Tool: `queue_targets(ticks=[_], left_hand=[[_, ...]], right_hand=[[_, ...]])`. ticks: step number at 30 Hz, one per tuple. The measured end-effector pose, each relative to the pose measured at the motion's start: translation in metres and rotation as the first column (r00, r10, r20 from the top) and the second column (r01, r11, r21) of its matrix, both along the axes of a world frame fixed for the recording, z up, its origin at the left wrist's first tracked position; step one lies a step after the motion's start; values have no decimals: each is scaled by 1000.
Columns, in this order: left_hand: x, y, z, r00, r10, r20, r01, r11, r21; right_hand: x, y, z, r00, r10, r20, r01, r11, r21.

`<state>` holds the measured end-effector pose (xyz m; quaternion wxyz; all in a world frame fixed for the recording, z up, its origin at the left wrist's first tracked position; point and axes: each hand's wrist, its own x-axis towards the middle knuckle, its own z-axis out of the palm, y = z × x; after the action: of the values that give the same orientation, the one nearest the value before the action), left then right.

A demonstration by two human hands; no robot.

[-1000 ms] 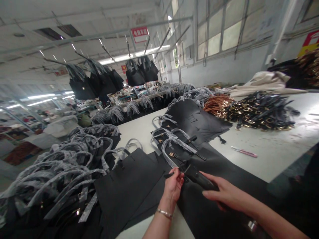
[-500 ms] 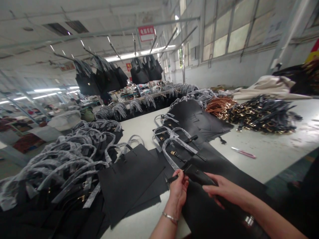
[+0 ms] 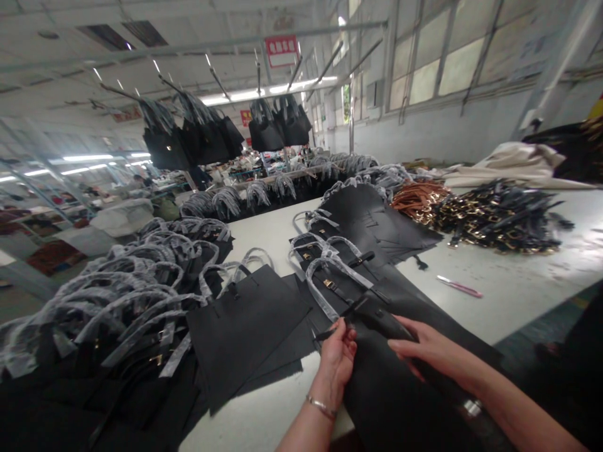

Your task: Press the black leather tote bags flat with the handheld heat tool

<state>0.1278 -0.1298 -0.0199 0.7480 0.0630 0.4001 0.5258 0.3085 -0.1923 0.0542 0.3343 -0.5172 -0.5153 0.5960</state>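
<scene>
The thumb and fingers of my left hand (image 3: 340,348) pinch a narrow black strap (image 3: 323,336) beside a black bag panel with a plastic-wrapped handle (image 3: 321,295). My right hand (image 3: 428,348) is wrapped round a long black object (image 3: 384,323), whose front end reaches to the left fingertips. Its exact kind is hard to make out; a shiny metal band (image 3: 472,408) shows below the right wrist. Under both hands lies a large black panel (image 3: 400,395). Above them, a gold buckle (image 3: 328,284) sits on a strap of the bag panel.
Black bag panels (image 3: 245,333) overlap to the left, beside a heap of plastic-wrapped handles (image 3: 127,301). On the white table (image 3: 456,314) at right lie a pink-handled tool (image 3: 459,287), black straps with gold hardware (image 3: 499,216) and brown straps (image 3: 417,199). Finished-looking bags (image 3: 202,138) hang behind.
The view has shifted slightly. Both hands keep their hold, and the front end of the long black object has tilted a little near the left fingertips.
</scene>
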Motion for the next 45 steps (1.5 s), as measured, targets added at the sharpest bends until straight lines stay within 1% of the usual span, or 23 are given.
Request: queue_targets(ticks=[3,6,8,10,12,13,16,18,21,23,27,30,33,36,39,43,45], left_hand=[[1,-1,1,1000,-10,-23,11,1000,5],[2,-3,1,1000,-17,-8,17,1000,9],[1,-3,1,996,-19,83,16,999,37],[0,-5,0,980,-9,201,-10,995,97],[-2,-7,-2,967,-10,253,-33,986,164],[-2,-8,-3,970,-24,243,-24,981,190],[-2,-12,-9,980,-99,171,57,970,234],[-2,-14,-12,977,-111,182,68,972,226],[2,-12,-13,972,-82,219,49,987,153],[6,-10,-12,985,-50,164,30,992,123],[17,-7,-12,999,-11,-43,19,984,178],[25,-10,-15,990,4,-144,23,982,188],[30,-14,-22,972,-7,-233,65,968,242],[33,-18,-28,945,-10,-326,118,943,312],[33,-19,-30,927,-29,-373,167,924,343],[33,-18,-29,918,-50,-394,198,917,347],[33,-17,-28,921,-55,-387,201,916,347]], right_hand=[[-2,0,0,999,51,9,-50,998,-49],[-5,3,-1,1000,12,19,-12,1000,0],[-3,5,-2,999,-20,38,19,999,35],[1,4,-4,997,-46,58,44,998,36],[6,0,-7,995,-65,72,63,998,19],[8,-3,-10,994,-73,76,73,997,11],[14,-12,-17,993,-86,81,87,996,-1],[17,-17,-21,992,-102,80,102,995,-4],[20,-22,-25,987,-135,87,137,991,-9],[21,-23,-26,986,-145,87,146,989,-12],[21,-24,-23,989,-127,72,129,991,-21],[18,-27,-18,991,-108,77,111,993,-30],[18,-31,-14,994,-67,83,72,996,-54],[17,-32,-13,998,-28,57,34,994,-108],[12,-26,-10,1000,-19,23,22,989,-143],[8,-18,-6,992,-117,53,122,988,-91],[9,-18,-5,990,-131,62,136,987,-87]])
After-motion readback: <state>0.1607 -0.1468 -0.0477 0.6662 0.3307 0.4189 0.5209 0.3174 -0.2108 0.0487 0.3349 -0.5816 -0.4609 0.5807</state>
